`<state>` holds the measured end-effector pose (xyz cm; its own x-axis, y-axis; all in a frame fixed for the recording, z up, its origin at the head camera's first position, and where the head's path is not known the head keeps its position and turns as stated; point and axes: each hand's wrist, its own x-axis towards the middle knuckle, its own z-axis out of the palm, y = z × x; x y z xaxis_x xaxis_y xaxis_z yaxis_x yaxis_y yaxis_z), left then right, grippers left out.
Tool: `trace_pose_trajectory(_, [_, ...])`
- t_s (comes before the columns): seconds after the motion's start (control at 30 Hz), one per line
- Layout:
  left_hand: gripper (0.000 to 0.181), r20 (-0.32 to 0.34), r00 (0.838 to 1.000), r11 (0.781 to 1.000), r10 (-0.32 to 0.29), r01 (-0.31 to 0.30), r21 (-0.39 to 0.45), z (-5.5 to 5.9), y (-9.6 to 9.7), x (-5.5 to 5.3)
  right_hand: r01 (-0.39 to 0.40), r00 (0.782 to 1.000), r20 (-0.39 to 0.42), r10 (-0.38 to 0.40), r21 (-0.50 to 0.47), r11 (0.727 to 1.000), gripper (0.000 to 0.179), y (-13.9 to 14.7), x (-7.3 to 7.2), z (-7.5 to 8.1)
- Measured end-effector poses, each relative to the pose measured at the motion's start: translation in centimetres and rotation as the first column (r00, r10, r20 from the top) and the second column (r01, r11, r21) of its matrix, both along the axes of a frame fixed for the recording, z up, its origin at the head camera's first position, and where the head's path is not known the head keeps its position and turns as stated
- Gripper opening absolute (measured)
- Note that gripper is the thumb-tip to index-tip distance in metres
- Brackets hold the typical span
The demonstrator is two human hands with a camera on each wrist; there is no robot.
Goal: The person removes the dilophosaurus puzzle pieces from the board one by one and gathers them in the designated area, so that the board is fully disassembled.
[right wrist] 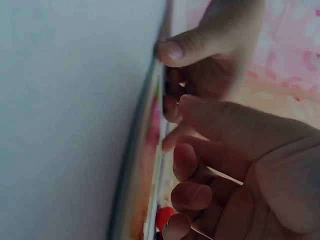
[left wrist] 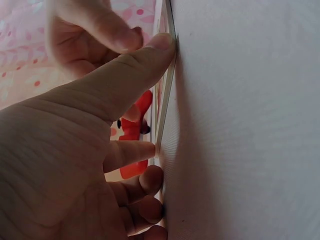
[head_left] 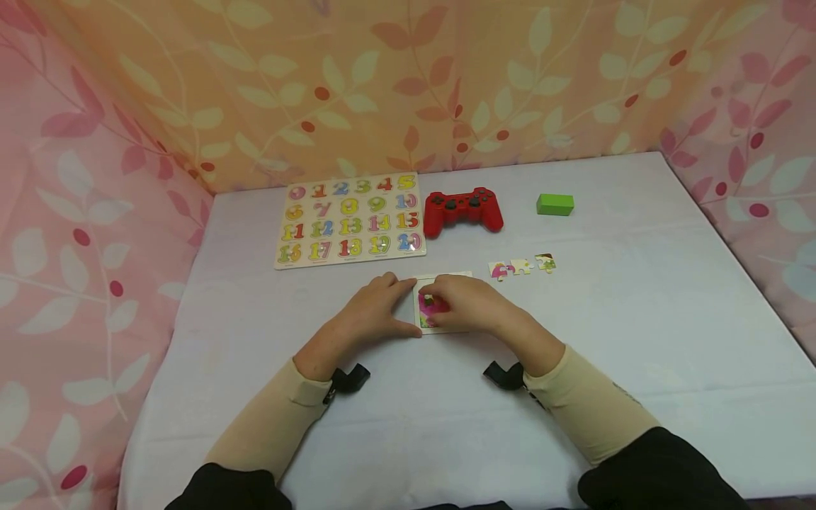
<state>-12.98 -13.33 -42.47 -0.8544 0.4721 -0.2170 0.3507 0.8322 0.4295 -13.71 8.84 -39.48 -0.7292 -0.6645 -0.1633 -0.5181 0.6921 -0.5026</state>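
A small jigsaw board [head_left: 417, 312] with a pale border and a pink and green picture lies on the table between both hands. My left hand [head_left: 376, 308] touches its left side, thumb at the near corner and index finger at the far one; the thumb [left wrist: 145, 57] presses the board's edge. My right hand [head_left: 474, 303] is bent over the board and covers most of its picture. Its thumb and index finger stand apart, and no loose piece shows between them. Several fingers [right wrist: 192, 195] of that hand are bent above the board. Loose jigsaw pieces [head_left: 520, 267] lie to the right.
Behind the left hand lies a number puzzle board [head_left: 350, 261]. A red game controller [head_left: 464, 210] touches or nearly touches its right edge. A green block [head_left: 554, 205] sits farther right on the white tablecloth [head_left: 637, 354]. Patterned curtains [head_left: 446, 85] enclose the table's back and sides.
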Motion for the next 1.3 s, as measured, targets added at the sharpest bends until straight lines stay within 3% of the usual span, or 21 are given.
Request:
trace_pose_trajectory(0.17, [0.097, -0.001, 1.0, 1.0, -0.007, 0.007, 0.004, 0.1, 0.0, 0.0, -0.01, 1.0, -0.023, 0.011, 0.029, 1.0, 0.043, -0.3, -0.3, -1.6])
trace_pose_trajectory(0.3, [0.098, -0.01, 1.0, 1.0, -0.01, 0.01, -0.001, 0.1, -0.1, 0.0, 0.003, 1.0, -0.008, -0.003, -0.003, 1.0, 0.046, -0.5, -0.5, -2.0])
trace_pose_trajectory(0.47, [0.098, -0.012, 1.0, 1.0, -0.007, 0.007, -0.019, 0.1, -0.1, 0.0, 0.078, 0.995, 0.073, -0.073, -0.06, 0.995, 0.047, -0.6, -0.7, -2.1])
trace_pose_trajectory(0.63, [0.098, 0.003, 1.0, 1.0, 0.0, 0.0, -0.023, 0.2, -0.1, 0.0, 0.173, 0.974, 0.167, -0.155, -0.1, 0.98, 0.044, -0.5, -1.0, -2.5])
trace_pose_trajectory(0.73, [0.098, 0.008, 1.0, 1.0, 0.001, -0.001, -0.019, 0.3, -0.1, -0.1, 0.196, 0.968, 0.183, -0.172, -0.127, 0.972, 0.04, -0.5, -1.0, -2.6])
trace_pose_trajectory(0.97, [0.098, 0.007, 1.0, 1.0, 0.005, -0.004, -0.012, 0.1, 0.0, 0.0, 0.157, 0.976, 0.173, -0.129, -0.158, 0.975, 0.033, -0.1, -1.2, -2.3])
trace_pose_trajectory(1.13, [0.098, 0.002, 1.0, 1.0, -0.001, 0.001, -0.011, -0.1, 0.0, 0.0, 0.099, 0.982, 0.173, -0.073, -0.15, 0.984, 0.038, 0.4, -1.4, -2.2])
trace_pose_trajectory(1.3, [0.098, 0.001, 1.0, 1.0, -0.002, 0.002, -0.008, -0.1, -0.1, 0.0, 0.09, 0.986, 0.153, -0.066, -0.154, 0.984, 0.04, 0.5, -1.6, -2.4])
